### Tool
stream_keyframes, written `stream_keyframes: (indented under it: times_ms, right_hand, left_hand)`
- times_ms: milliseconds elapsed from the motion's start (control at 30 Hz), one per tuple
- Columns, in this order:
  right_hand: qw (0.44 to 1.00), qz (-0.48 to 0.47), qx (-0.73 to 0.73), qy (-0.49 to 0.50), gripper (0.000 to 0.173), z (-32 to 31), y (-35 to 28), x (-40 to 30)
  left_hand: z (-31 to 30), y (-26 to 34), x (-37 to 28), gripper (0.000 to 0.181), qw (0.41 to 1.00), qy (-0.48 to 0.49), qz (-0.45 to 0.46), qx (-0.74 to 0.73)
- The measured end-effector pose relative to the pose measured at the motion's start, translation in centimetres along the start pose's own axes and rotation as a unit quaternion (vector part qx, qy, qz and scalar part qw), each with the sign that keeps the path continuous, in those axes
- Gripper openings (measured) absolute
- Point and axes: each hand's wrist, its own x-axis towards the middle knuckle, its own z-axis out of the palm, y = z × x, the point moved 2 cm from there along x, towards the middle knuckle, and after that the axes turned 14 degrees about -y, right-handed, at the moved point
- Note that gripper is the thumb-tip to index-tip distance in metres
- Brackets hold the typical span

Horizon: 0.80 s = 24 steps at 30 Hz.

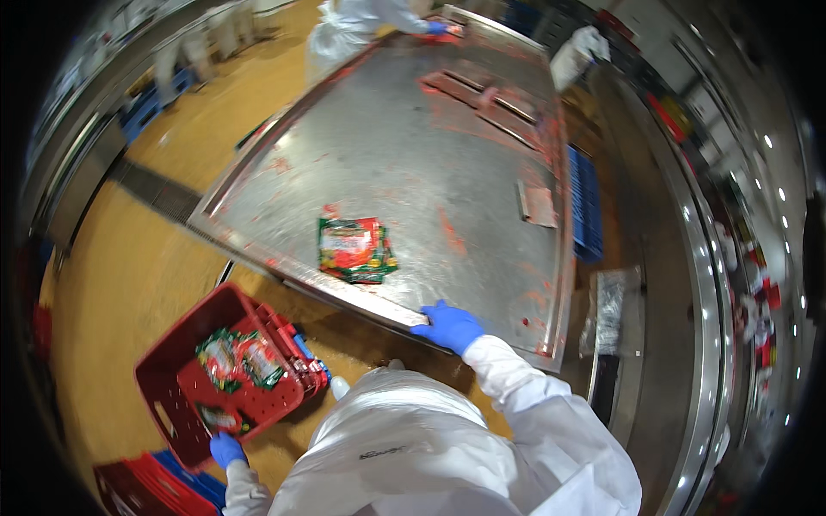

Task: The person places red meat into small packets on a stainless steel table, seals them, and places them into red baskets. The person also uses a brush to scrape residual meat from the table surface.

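Observation:
My left hand [227,449], in a blue glove, is at the near rim of a dark red plastic crate [151,361]. Its fingers hold the near end of a green and red printed packet [222,419] over the crate's inside; the grip itself is partly hidden. Deeper in the crate lie similar packets [240,361]. My right hand [452,327], gloved in blue too, rests with spread fingers on the near edge of a stainless steel table [413,161]. Left of it on the tabletop is a small overlapping stack of the same packets [352,248].
A co-worker [361,29] leans over the table's far end. Metal-edged trays or plates [481,97] and a small pale block [537,203] lie on the red-smeared tabletop. Blue crates [584,206] stand right of the table. Red and blue crates [161,484] are at lower left.

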Motion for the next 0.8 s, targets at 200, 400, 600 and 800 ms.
stream_keyframes:
  times_ms: [200, 400, 600, 800]
  right_hand:
    - [0.996, -0.037, -0.069, -0.036, 0.05, -1.2, 0.0, 2.0]
    - [0.995, -0.053, -0.074, -0.037, 0.053, -1.7, 0.9, 2.2]
    - [0.983, -0.154, -0.096, -0.025, 0.052, -2.1, 0.6, 3.0]
    - [0.972, -0.2, -0.124, -0.025, 0.052, -2.6, 1.1, 4.0]
  left_hand:
    - [2.7, 0.2, -0.6, 0.033, 0.987, -0.048, -0.086, 0.126]
    - [4.3, 3.6, 0.2, 0.037, 0.956, -0.107, -0.041, 0.269]
    - [7.1, 2.6, 1.4, 0.04, 0.983, -0.07, -0.079, 0.153]
    - [7.9, 6.8, 1.4, 0.039, 0.983, -0.078, 0.018, 0.164]
